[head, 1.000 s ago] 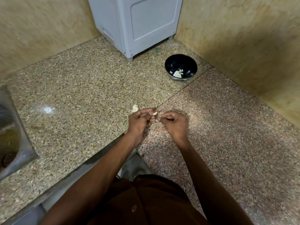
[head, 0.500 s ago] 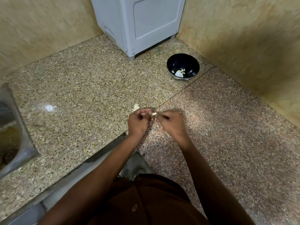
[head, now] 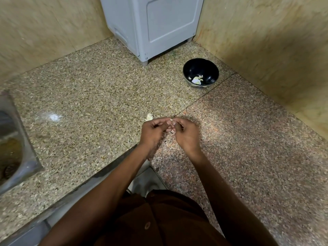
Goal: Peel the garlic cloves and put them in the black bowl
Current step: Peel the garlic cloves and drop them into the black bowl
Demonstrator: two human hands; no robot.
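My left hand (head: 154,130) and my right hand (head: 186,134) meet fingertip to fingertip over the counter corner. Together they pinch a small pale garlic clove (head: 171,120), almost wholly hidden by the fingers. A loose piece of garlic (head: 149,117) lies on the counter just beyond my left hand. The black bowl (head: 210,68) stands further back to the right, near the wall, with a few pale garlic pieces (head: 196,79) in its bottom.
A grey appliance (head: 154,25) stands in the back corner on the granite counter (head: 88,96). A steel sink (head: 12,148) is set into the counter at the far left. Tiled walls close in behind and to the right.
Both hands have drawn closer together around the clove and shifted slightly; the clove shows less between the fingers. The bowl and the loose garlic piece stay put.
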